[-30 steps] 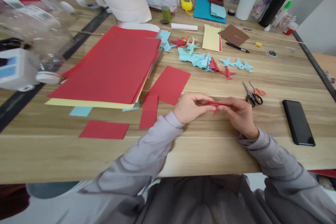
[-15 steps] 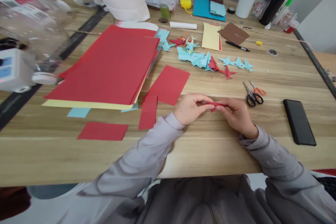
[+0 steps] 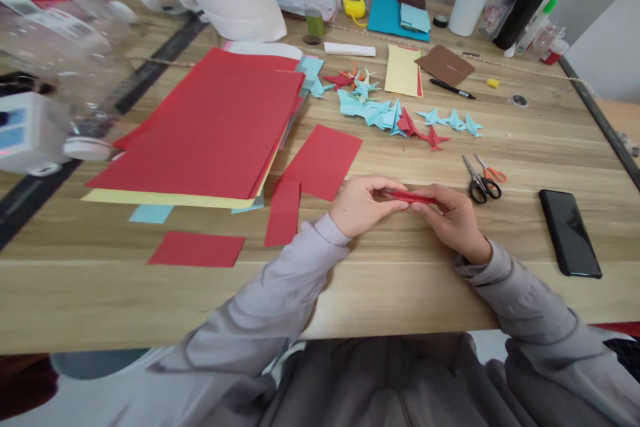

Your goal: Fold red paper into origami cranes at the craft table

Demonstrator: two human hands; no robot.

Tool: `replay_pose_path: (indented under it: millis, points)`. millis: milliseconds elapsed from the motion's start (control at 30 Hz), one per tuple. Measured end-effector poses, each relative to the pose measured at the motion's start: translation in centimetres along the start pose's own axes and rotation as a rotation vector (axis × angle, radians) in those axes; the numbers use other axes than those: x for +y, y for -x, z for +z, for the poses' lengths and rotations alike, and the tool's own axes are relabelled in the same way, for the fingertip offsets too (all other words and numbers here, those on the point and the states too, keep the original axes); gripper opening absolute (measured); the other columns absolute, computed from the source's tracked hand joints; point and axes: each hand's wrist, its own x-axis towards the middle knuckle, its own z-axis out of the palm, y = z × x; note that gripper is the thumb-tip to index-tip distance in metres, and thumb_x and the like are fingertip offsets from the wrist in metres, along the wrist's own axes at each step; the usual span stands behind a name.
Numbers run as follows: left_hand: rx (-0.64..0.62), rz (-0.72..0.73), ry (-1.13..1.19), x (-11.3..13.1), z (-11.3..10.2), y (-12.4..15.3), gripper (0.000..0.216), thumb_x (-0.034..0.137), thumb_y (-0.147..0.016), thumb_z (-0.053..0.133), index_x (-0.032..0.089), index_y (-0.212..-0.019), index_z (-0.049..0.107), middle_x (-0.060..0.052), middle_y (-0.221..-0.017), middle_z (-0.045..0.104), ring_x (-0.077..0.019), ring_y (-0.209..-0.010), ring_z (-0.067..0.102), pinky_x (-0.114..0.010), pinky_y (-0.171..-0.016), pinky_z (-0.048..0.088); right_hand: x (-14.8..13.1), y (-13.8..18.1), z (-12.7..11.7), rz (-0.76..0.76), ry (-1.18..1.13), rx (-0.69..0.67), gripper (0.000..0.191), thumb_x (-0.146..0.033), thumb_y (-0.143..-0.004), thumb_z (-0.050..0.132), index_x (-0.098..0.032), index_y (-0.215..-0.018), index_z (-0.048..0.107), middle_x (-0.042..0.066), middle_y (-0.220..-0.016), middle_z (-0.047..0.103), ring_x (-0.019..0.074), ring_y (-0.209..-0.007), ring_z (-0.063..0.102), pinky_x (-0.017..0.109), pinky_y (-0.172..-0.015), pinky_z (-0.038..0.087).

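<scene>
My left hand point(image 3: 363, 205) and my right hand point(image 3: 453, 220) meet just above the wooden table point(image 3: 400, 280), both pinching a small folded red paper piece point(image 3: 413, 197) held flat between the fingertips. Each hand's fingers are closed on one end of it. Most of the fold is hidden by my fingers. Red paper rectangles point(image 3: 320, 160) lie just left of my left hand. Black-handled scissors point(image 3: 479, 183) rest a little to the right of my right hand.
A stack of red and yellow sheets point(image 3: 210, 127) covers the left middle. Several folded blue and red paper shapes point(image 3: 395, 113) lie beyond my hands. A black phone point(image 3: 569, 232) lies at the right. Bottles, a pen point(image 3: 453, 89) and clutter line the far edge.
The red piece's small point that hung below my fingers is now folded flat. Both hands have stayed in nearly the same place.
</scene>
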Motion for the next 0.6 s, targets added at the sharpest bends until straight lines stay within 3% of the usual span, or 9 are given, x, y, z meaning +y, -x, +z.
replay_pose_path:
  millis: [300, 600]
  points:
    - [-0.012, 0.010, -0.029, -0.03, 0.11, 0.10, 0.021, 0.032, -0.064, 0.081, 0.016, -0.078, 0.077, -0.008, -0.084, 0.076, -0.0187, -0.077, 0.069, -0.033, -0.076, 0.057, 0.27, 0.14, 0.14, 0.036, -0.024, -0.004, 0.018, -0.035, -0.087, 0.065, -0.022, -0.097, 0.073, 0.005, -0.089, 0.075, 0.0176, -0.081, 0.069, 0.032, -0.075, 0.055]
    - [-0.034, 0.022, -0.083, 0.09, 0.11, 0.11, 0.011, 0.028, -0.070, 0.076, 0.017, -0.074, 0.076, -0.005, -0.077, 0.075, -0.0162, -0.071, 0.067, -0.029, -0.070, 0.054, 0.18, 0.05, 0.27, 0.033, 0.032, 0.001, 0.016, -0.034, -0.088, 0.063, -0.022, -0.092, 0.074, 0.004, -0.084, 0.075, 0.0168, -0.076, 0.068, 0.030, -0.072, 0.054]
